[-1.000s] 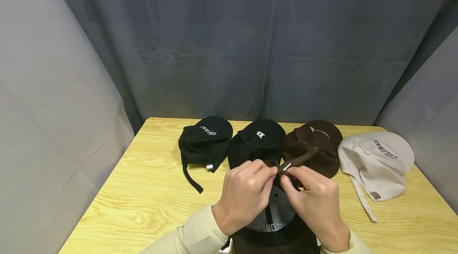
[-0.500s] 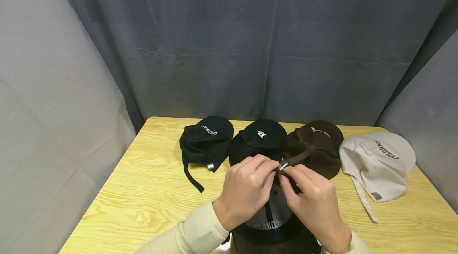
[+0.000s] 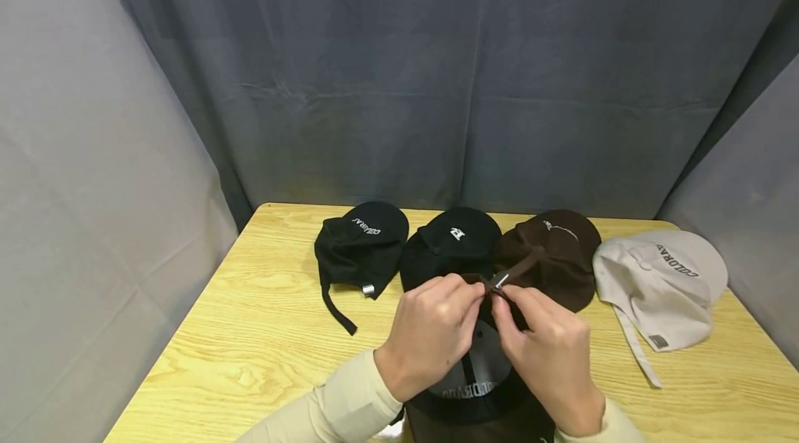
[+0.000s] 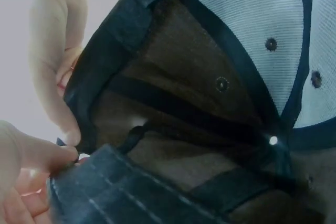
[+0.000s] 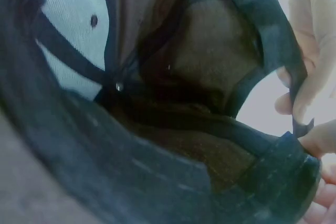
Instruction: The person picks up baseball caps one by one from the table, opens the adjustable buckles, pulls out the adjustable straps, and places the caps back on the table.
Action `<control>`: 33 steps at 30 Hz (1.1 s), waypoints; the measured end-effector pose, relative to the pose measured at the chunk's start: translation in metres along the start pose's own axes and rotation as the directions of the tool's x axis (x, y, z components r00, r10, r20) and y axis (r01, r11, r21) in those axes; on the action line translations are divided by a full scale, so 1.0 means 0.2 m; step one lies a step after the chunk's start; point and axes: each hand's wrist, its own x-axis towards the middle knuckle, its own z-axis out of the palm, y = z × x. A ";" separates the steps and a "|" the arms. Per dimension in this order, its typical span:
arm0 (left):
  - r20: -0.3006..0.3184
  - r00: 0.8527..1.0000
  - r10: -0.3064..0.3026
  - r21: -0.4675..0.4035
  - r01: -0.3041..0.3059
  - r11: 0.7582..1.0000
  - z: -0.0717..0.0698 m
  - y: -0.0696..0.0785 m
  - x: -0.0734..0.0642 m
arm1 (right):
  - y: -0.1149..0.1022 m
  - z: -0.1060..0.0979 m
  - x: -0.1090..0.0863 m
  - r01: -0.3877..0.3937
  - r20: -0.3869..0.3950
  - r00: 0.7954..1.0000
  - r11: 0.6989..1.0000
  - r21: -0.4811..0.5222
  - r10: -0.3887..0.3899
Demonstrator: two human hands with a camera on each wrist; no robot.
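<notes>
Both hands work at the back opening of a dark brown cap (image 3: 483, 426), held with its inside up. Its grey front lining and mirrored lettering show between the wrists. My left hand (image 3: 431, 335) pinches the adjusting strap beside a small metal buckle (image 3: 501, 281). My right hand (image 3: 549, 353) pinches the buckle side, with its thumb below. Beyond the buckle a loose brown strap end (image 3: 523, 268) sticks out to the upper right. In the left wrist view the cap's sweatband (image 4: 115, 35) and seams are seen from inside; the right wrist view shows its brown inner panels (image 5: 210, 51).
Along the back of the wooden table (image 3: 237, 332) lie a black cap (image 3: 358, 242) with its strap hanging loose, another black cap (image 3: 452, 242), a brown cap (image 3: 555, 249) and a beige cap (image 3: 662, 283). A dark curtain (image 3: 374, 82) hangs behind.
The buckle has tilted under my fingers and back again. The loose strap end has drawn slightly left towards the buckle. Both hands stay in nearly the same place.
</notes>
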 end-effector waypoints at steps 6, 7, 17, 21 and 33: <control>0.023 0.999 -0.030 0.027 0.030 0.999 0.01 -0.01 -0.01 | 0.02 -0.01 0.01 -0.001 0.025 1.000 1.000 0.009 0.001; 0.028 0.999 -0.037 0.027 0.036 0.999 0.01 -0.01 -0.01 | 0.02 -0.02 0.01 -0.006 0.040 0.999 1.000 0.012 0.006; 0.007 1.000 -0.002 0.052 0.001 0.999 0.00 -0.01 0.03 | 0.00 -0.06 0.02 0.002 0.114 0.993 1.000 0.021 -0.005; -0.012 1.000 0.013 0.055 -0.013 0.998 -0.01 0.00 0.04 | 0.00 -0.06 0.02 0.015 0.095 0.995 0.999 0.029 -0.018; -0.013 1.000 0.006 0.045 -0.005 0.999 0.00 0.00 0.00 | 0.02 -0.02 0.03 0.018 -0.013 1.000 1.000 -0.019 -0.018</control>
